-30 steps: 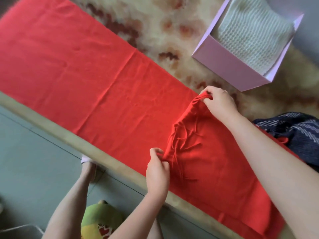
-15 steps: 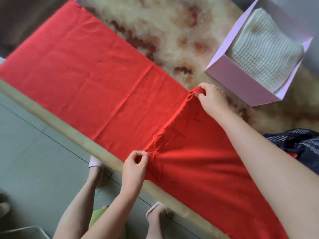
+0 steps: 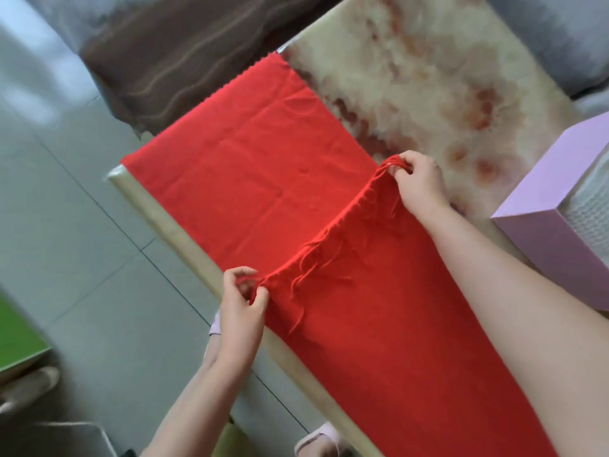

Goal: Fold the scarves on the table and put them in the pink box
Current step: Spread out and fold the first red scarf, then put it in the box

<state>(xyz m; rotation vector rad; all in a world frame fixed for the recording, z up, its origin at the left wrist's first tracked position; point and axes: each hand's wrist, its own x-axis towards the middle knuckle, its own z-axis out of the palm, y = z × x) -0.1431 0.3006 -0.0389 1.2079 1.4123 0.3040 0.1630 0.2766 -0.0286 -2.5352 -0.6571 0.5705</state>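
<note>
A long red scarf (image 3: 250,179) lies along the near edge of the marbled table (image 3: 428,77). Its fringed end is doubled back over the lower layer. My left hand (image 3: 242,305) pinches the near corner of that fringed end at the table's front edge. My right hand (image 3: 420,181) pinches the far corner, and the edge hangs stretched between both hands, lifted a little off the cloth. The pink box (image 3: 557,225) stands at the right edge of the view, with a pale knitted scarf (image 3: 593,206) inside it.
A brown striped cloth (image 3: 184,51) lies beyond the table's far left end. Grey floor tiles (image 3: 82,225) run below the table's front edge, with my feet in pink slippers (image 3: 319,440) there. A green object (image 3: 16,334) sits at the far left.
Both hands have carried the fringed end further along the scarf towards its far end. The view swung left, so the pink box slid to the right edge and the dark scarf left the frame.
</note>
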